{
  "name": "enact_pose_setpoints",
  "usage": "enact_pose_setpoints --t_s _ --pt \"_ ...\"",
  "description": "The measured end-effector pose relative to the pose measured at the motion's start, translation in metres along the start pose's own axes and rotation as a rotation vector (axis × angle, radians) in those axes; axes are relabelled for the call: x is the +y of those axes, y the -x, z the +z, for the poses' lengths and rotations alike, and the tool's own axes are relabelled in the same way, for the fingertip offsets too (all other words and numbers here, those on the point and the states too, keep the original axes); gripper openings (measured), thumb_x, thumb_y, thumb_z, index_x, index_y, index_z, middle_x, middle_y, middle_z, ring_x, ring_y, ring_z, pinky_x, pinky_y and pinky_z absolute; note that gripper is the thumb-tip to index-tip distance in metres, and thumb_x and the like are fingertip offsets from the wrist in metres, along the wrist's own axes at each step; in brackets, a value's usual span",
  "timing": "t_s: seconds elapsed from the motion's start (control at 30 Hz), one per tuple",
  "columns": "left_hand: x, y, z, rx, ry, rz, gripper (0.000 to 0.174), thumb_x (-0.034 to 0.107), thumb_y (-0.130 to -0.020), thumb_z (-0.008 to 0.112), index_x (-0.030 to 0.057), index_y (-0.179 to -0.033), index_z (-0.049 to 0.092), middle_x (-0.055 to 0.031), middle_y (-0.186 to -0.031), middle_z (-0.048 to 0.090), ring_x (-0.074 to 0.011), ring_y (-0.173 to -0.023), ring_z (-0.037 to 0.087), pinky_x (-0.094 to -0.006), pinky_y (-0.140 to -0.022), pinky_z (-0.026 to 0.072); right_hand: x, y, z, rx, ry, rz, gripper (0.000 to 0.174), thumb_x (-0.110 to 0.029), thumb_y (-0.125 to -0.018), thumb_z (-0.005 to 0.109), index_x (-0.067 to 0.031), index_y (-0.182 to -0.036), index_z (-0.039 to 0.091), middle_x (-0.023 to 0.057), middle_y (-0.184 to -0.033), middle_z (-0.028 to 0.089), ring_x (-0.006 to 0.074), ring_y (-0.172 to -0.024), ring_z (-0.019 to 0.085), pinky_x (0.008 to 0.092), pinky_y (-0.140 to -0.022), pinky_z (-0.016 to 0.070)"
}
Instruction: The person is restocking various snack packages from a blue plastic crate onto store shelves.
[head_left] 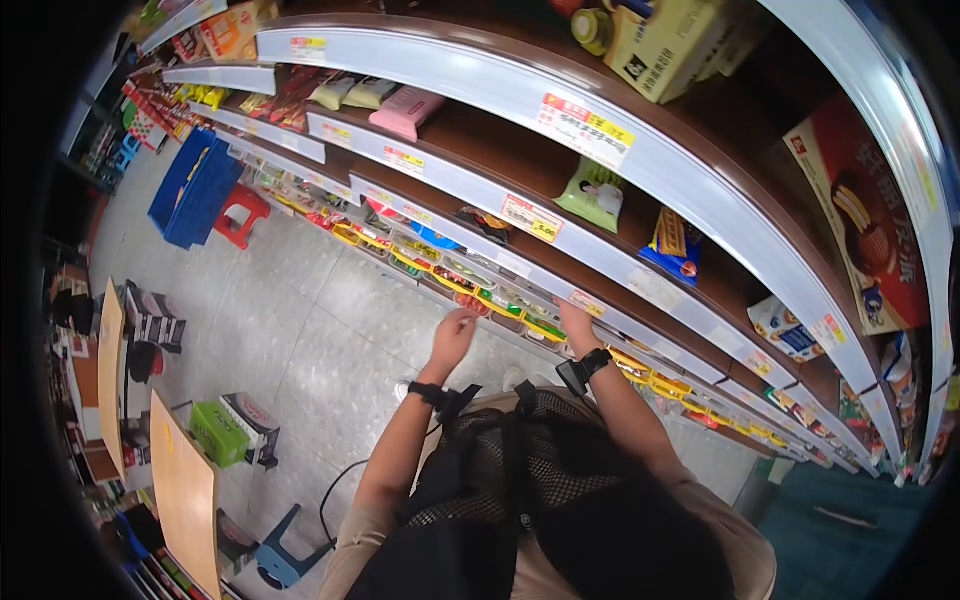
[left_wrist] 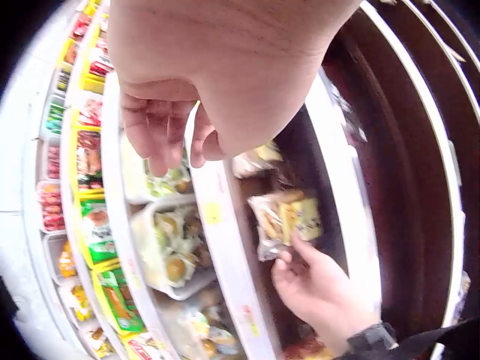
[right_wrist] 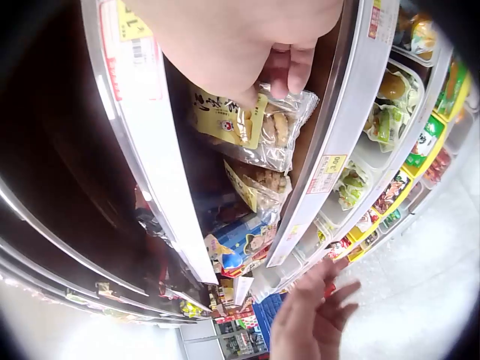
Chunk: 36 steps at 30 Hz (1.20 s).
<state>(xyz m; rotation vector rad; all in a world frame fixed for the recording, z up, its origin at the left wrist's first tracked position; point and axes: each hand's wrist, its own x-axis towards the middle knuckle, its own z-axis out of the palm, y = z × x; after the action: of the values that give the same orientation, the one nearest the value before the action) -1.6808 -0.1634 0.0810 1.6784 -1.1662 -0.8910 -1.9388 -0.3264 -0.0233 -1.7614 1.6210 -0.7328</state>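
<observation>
Landmark: the white price rail [right_wrist: 349, 90] along the front edge of the brown shelf; every place below is given from it.

Thing: a clear plastic snack packet with a yellow printed label [right_wrist: 232, 124] sits behind the rail, inside the shelf and above its floor.

Right hand: the right hand [right_wrist: 247, 37] reaches past the rail into the shelf. Its thumb and fingertips are curled over one edge of the packet and pinch it.

Left hand: the left hand [right_wrist: 311, 322] hovers on the aisle side of the rail. Its fingers are loose and spread, and it holds and touches nothing.

Long axis: the packet appears to lie with its long side running from the back of the shelf toward the rail, label face turned up and outward. The gripped edge is the one nearest the right wrist.

Nearer hand: the right hand is on the packet. The left hand is well apart from it, with the rail between them.

Way out: as I judge it, the packet has to come forward over the rail toward the aisle, where the open left hand waits.

Neighbours: a second clear packet of the same kind [right_wrist: 259, 186] lies just beside it behind the rail, with a blue printed packet [right_wrist: 240, 238] further along. Green-and-yellow wrapped snacks [left_wrist: 171, 247] sit in trays in front of the rail, a tier lower.
</observation>
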Motion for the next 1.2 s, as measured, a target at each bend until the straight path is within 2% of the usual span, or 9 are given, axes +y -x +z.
enact_pose_setpoints --t_s 0.4,0.57,0.7,0.8,0.87,0.93,1.0,1.17,1.2 --pt "-0.341 0.372 -0.176 0.572 0.673 -1.191 0.021 0.013 -0.087 0.059 -0.0038 -0.099 0.063 -0.0142 -0.08 0.068 -0.023 -0.061 0.065 -0.0319 -0.047 0.0488 -0.05 0.012 -0.002 0.15 -0.361 -0.002 0.016 -0.016 -0.091 0.066 0.0002 -0.094 0.066 0.0058 -0.085 0.068 0.0156 -0.073 0.063 0.0313 -0.07 0.0516" --pt "-0.303 0.406 -0.25 0.55 0.469 -1.498 0.024 0.016 -0.089 0.055 -0.001 -0.105 0.062 -0.0182 -0.091 0.07 -0.0258 -0.068 0.067 -0.0329 -0.047 0.0467 -0.123 0.075 -0.001 0.54 -0.399 0.096 0.025 -0.012 -0.093 0.058 0.0 -0.116 0.054 0.0097 -0.097 0.063 0.0176 -0.088 0.06 0.0322 -0.075 0.0493" --pt "-0.314 0.361 -0.324 0.474 0.528 -1.34 0.025 0.018 -0.09 0.055 0.0006 -0.106 0.062 -0.0173 -0.09 0.07 -0.0233 -0.067 0.066 -0.0317 -0.051 0.0494 -0.068 0.127 0.05 0.412 -0.063 0.131 0.022 -0.014 -0.094 0.053 0.0004 -0.111 0.054 0.0159 -0.092 0.065 0.0267 -0.083 0.063 0.0387 -0.073 0.0499" --pt "-0.319 0.297 -0.38 0.343 0.42 -1.139 0.027 0.02 -0.09 0.054 0.0005 -0.105 0.065 -0.0137 -0.087 0.07 -0.0197 -0.066 0.065 -0.0307 -0.056 0.0513 0.073 0.171 0.097 -0.259 0.563 -0.067 0.026 -0.024 -0.093 0.052 -0.0002 -0.095 0.063 0.0174 -0.078 0.064 0.0313 -0.066 0.062 0.0434 -0.064 0.0488" --pt "-0.332 0.255 -0.414 0.281 0.355 -1.009 0.029 0.022 -0.091 0.053 0.0003 -0.105 0.066 -0.0117 -0.085 0.07 -0.0177 -0.068 0.065 -0.0301 -0.059 0.0518 0.146 0.199 0.125 -0.992 -0.375 0.519 0.015 -0.01 -0.09 0.052 -0.0046 -0.094 0.065 0.0113 -0.082 0.067 0.0243 -0.068 0.066 0.0373 -0.055 0.0536" --pt "-0.324 0.218 -0.443 0.292 0.365 -0.881 0.03 0.026 -0.093 0.05 0.003 -0.107 0.065 -0.0104 -0.088 0.07 -0.0167 -0.07 0.065 -0.0281 -0.058 0.0492 -0.018 0.233 0.133 -0.731 -0.13 0.835 0.015 -0.007 -0.086 0.051 -0.0062 -0.089 0.066 0.0085 -0.075 0.066 0.0204 -0.053 0.059 0.0329 -0.043 0.0466" --pt "-0.305 0.19 -0.47 0.301 0.378 -0.834 0.031 0.027 -0.094 0.05 0.0031 -0.107 0.065 -0.0102 -0.088 0.07 -0.0166 -0.07 0.065 -0.0285 -0.06 0.0492 -0.048 0.246 0.157 -0.729 0.031 0.468 0.016 -0.007 -0.085 0.05 -0.0062 -0.084 0.066 0.0069 -0.067 0.061 0.017 -0.046 0.053 0.0326 -0.04 0.0423" --pt "-0.345 0.17 -0.514 0.297 0.409 -0.847 0.033 0.029 -0.095 0.051 0.0012 -0.104 0.066 -0.0104 -0.083 0.07 -0.0174 -0.065 0.064 -0.0286 -0.057 0.0494 -0.147 0.218 0.21 -0.786 0.139 0.628 0.016 -0.01 -0.078 0.054 -0.0059 -0.08 0.07 0.0106 -0.071 0.069 0.0186 -0.057 0.063 0.0355 -0.046 0.0447" --pt "-0.363 0.176 -0.519 0.294 0.421 -0.875 0.032 0.028 -0.095 0.051 0.0009 -0.104 0.065 -0.0108 -0.082 0.07 -0.0175 -0.064 0.064 -0.029 -0.057 0.0498 -0.11 0.202 0.229 -0.909 0.173 0.252 0.014 -0.013 -0.076 0.057 -0.0071 -0.078 0.07 0.0101 -0.07 0.069 0.0194 -0.058 0.063 0.037 -0.047 0.0448"
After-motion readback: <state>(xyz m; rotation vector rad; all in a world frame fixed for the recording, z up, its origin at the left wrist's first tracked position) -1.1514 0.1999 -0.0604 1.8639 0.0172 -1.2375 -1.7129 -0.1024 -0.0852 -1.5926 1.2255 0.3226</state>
